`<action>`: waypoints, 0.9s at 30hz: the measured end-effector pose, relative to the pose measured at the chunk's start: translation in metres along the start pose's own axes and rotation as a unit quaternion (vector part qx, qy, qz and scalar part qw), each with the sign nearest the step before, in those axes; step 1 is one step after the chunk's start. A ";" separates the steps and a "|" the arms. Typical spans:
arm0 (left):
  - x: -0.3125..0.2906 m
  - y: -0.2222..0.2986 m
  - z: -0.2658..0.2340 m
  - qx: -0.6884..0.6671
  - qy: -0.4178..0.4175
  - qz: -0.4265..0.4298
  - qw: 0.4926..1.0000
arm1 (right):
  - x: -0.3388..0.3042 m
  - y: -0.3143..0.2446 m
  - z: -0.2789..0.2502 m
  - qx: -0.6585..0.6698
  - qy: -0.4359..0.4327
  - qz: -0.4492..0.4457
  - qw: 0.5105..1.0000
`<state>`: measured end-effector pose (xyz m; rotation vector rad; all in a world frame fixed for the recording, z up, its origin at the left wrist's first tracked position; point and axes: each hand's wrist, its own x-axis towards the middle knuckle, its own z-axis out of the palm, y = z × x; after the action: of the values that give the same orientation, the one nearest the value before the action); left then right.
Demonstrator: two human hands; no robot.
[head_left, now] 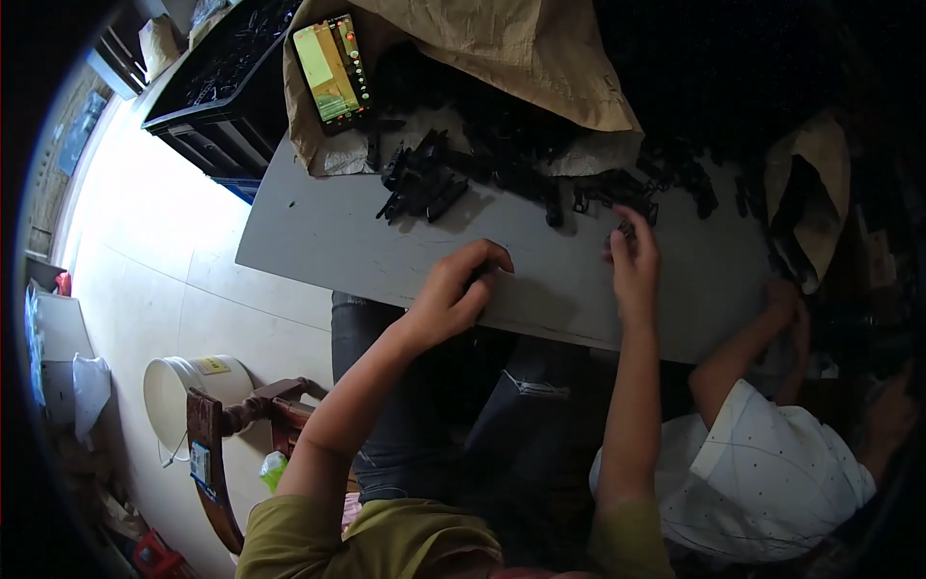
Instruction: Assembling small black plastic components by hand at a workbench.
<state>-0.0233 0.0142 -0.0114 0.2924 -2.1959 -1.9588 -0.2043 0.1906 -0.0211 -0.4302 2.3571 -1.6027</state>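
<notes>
Black parts (pixel 424 183) heaped on tabletop (pixel 318 241). Right hand (pixel 637 265) at the heap, fingers bent narrow; left hand (pixel 451 292) curled by near edge. Too dim to tell whether either holds a part. Likely picking step; next calls for a sure pinch.

From the person's head, one wide camera looks down, from quite near, on the counter (pixel 323 236) and the floor (pixel 227 309) at its left.
</notes>
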 end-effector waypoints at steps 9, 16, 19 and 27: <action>0.008 -0.009 0.002 0.098 0.025 0.142 0.985 | -0.015 0.023 -0.024 -0.120 0.038 -0.266 0.956; 0.007 -0.008 0.005 0.100 0.029 0.120 0.987 | 0.114 0.056 -0.086 -0.152 0.365 -0.100 0.913; 0.008 -0.007 0.009 0.122 0.040 0.142 0.982 | 0.135 0.056 -0.089 -0.318 0.277 -0.216 0.881; 0.006 -0.005 0.014 0.170 0.048 0.146 0.973 | 0.163 0.013 -0.033 -0.370 0.176 -0.342 0.846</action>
<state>-0.0331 0.0253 -0.0174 0.0983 -2.3484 -1.3898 -0.3680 0.1606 -0.0286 -1.3601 3.3212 -0.9129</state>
